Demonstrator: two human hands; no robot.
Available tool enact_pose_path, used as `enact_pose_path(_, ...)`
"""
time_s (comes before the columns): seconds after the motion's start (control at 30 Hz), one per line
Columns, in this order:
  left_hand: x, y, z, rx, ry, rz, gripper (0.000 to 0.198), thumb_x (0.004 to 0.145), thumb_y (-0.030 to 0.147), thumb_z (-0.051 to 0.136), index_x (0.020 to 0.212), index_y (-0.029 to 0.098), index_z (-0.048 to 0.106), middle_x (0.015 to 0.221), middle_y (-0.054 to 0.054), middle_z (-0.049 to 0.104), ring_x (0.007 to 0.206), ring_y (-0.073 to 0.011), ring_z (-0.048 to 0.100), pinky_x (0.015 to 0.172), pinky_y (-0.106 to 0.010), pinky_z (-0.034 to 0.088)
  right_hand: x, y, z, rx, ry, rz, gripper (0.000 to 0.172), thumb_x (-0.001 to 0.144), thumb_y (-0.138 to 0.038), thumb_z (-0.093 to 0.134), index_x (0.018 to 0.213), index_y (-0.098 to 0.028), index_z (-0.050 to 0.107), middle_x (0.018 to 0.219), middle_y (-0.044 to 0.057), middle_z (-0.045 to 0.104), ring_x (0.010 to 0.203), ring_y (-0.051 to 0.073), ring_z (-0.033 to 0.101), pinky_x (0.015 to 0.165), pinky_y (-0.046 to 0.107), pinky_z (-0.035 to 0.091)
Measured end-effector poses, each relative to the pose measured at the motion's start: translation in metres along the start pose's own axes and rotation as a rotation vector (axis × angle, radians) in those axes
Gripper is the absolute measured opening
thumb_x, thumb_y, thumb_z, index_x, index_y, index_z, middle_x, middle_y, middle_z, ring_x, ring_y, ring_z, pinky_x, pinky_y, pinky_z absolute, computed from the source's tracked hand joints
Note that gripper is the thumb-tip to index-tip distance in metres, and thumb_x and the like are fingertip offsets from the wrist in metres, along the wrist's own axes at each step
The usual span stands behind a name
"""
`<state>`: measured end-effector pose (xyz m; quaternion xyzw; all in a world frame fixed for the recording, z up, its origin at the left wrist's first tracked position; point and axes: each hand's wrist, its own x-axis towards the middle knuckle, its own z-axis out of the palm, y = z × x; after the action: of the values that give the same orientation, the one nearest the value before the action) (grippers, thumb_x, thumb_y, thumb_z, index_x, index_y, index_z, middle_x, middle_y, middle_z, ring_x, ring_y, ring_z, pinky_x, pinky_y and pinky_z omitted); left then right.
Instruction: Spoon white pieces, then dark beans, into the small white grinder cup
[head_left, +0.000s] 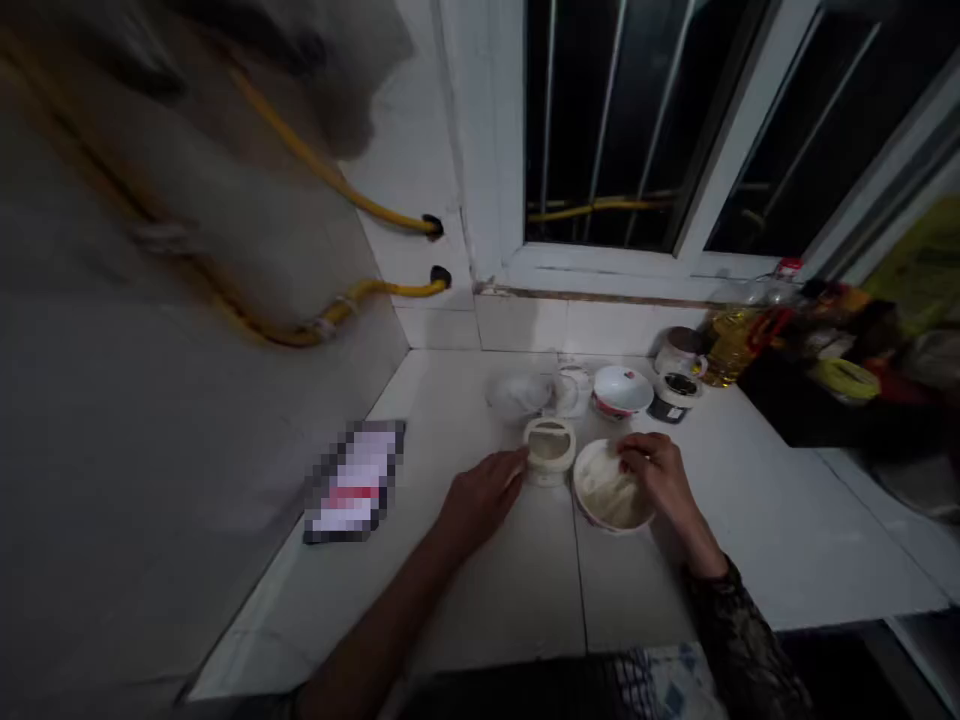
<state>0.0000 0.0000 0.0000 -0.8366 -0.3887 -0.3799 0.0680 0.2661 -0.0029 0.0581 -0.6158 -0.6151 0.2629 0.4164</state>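
On the pale worktop, the white bowl sits in front of the person, mouth upward; being round, it has no clear long axis. The step in hand seems to be working its pale contents with the fingers, which calls for a steady bowl and light fingertips. Just left stands the smaller squarish container, upright, opening upward, with no marked long axis. The left hand touches its side, grip unclear; the right hand bunches its fingers inside the bowl's rim, any held item indistinguishable.
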Motion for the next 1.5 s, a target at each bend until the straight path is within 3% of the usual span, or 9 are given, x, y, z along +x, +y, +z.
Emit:
enact_pose_path(0.3,-0.004,-0.004,0.004,-0.036,-0.064,-0.065,0.032,0.098,0.026,0.041,0.127,0.021,0.052,0.104,-0.007,0.072,0.08,-0.0147,0.072,0.068,-0.023,0.058,0.006,0.003,-0.002,0.369,-0.116,0.192,0.014,0.054,-0.028,0.058,0.058,-0.019,0.067,0.043,-0.001,0.058,0.046,0.013,0.046,0.052,0.026,0.036)
enact_pose_path(0.6,-0.005,-0.005,0.005,-0.054,-0.075,-0.077,0.031,0.098,0.025,0.041,0.127,0.02,0.052,0.105,-0.007,0.072,0.081,-0.0151,0.071,0.068,-0.025,0.058,0.011,0.005,-0.02,0.484,-0.005,0.219,0.009,0.054,-0.024,0.062,0.056,-0.018,0.069,0.043,0.0,0.059,0.045,0.013,0.048,0.051,0.027,0.039)
enact_pose_path(0.77,-0.004,-0.004,0.004,-0.041,-0.082,-0.08,0.031,0.098,0.024,0.04,0.127,0.021,0.052,0.104,-0.007,0.072,0.079,-0.0148,0.071,0.069,-0.025,0.058,0.014,0.001,-0.016,0.554,0.101,0.17,0.009,0.056,-0.026,0.067,0.059,-0.018,0.069,0.047,0.0,0.062,0.047,0.013,0.05,0.053,0.027,0.042)
enact_pose_path(0.9,-0.004,-0.003,0.004,-0.029,-0.073,-0.077,0.03,0.098,0.025,0.04,0.125,0.02,0.052,0.101,-0.007,0.072,0.078,-0.0148,0.071,0.066,-0.024,0.057,0.01,-0.013,0.0,0.46,0.19,-0.01,0.014,0.07,-0.033,0.067,0.074,-0.019,0.07,0.057,0.001,0.066,0.055,0.016,0.057,0.06,0.03,0.047)
enact_pose_path(1.0,-0.004,-0.003,0.004,-0.033,-0.082,-0.086,0.03,0.098,0.024,0.04,0.125,0.021,0.053,0.104,-0.007,0.071,0.079,-0.0142,0.071,0.067,-0.024,0.057,0.004,-0.021,0.014,0.191,0.245,-0.348,0.013,0.084,-0.029,0.059,0.081,-0.021,0.068,0.072,0.003,0.071,0.069,0.019,0.063,0.073,0.035,0.049)
enact_pose_path(1.1,-0.003,-0.003,0.004,-0.029,-0.069,-0.074,0.029,0.098,0.025,0.04,0.124,0.02,0.053,0.104,-0.007,0.072,0.078,-0.0143,0.071,0.066,-0.024,0.057,0.0,-0.024,0.022,-0.13,0.11,-0.787,0.02,0.086,-0.013,0.05,0.089,-0.022,0.068,0.081,0.003,0.074,0.075,0.019,0.063,0.09,0.041,0.044)
enact_pose_path(1.17,-0.003,-0.002,0.003,-0.02,-0.05,-0.06,0.029,0.099,0.026,0.038,0.124,0.019,0.053,0.103,-0.008,0.072,0.077,-0.0147,0.071,0.065,-0.024,0.057,-0.002,-0.024,0.022,-0.227,0.057,-0.912,0.027,0.085,-0.007,0.047,0.095,-0.023,0.068,0.083,0.003,0.074,0.074,0.018,0.063,0.095,0.043,0.041)
enact_pose_path(1.37,-0.003,-0.002,0.003,-0.026,-0.044,-0.055,0.03,0.099,0.026,0.039,0.125,0.019,0.054,0.103,-0.008,0.072,0.077,-0.0148,0.071,0.063,-0.023,0.057,0.0,-0.013,-0.01,-0.075,0.285,-0.582,0.016,0.09,-0.024,0.054,0.081,-0.024,0.067,0.075,0.003,0.07,0.087,0.023,0.063,0.084,0.039,0.046)
enact_pose_path(1.5,-0.003,-0.003,0.003,-0.043,-0.056,-0.066,0.031,0.099,0.025,0.04,0.127,0.02,0.052,0.103,-0.008,0.071,0.079,-0.0145,0.071,0.066,-0.024,0.058,0.005,-0.001,-0.043,-0.198,0.135,-0.474,0.018,0.089,-0.029,0.055,0.077,-0.024,0.067,0.069,0.002,0.067,0.077,0.022,0.061,0.079,0.037,0.045)
